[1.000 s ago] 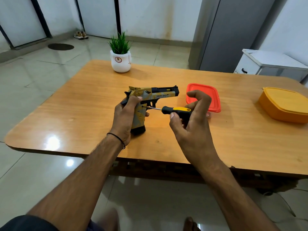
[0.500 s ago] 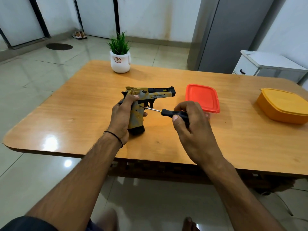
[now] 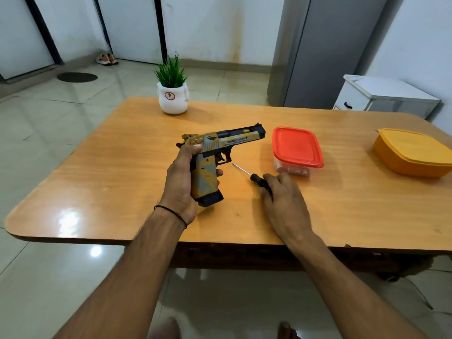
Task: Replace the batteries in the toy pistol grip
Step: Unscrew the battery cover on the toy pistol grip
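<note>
Now the left hand [image 3: 178, 184] is gripping the yellow-grey plastic toy pistol [image 3: 208, 173], barrel pointing right; the right hand [image 3: 283, 199] nearby is maybe holding the black-handled screwdriver [image 3: 255, 178].

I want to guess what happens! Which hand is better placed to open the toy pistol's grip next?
Probably the right. The left hand grips the toy pistol, steadying it upright on the table. The right hand holds the screwdriver down at the table just beside it and could let go.
</note>
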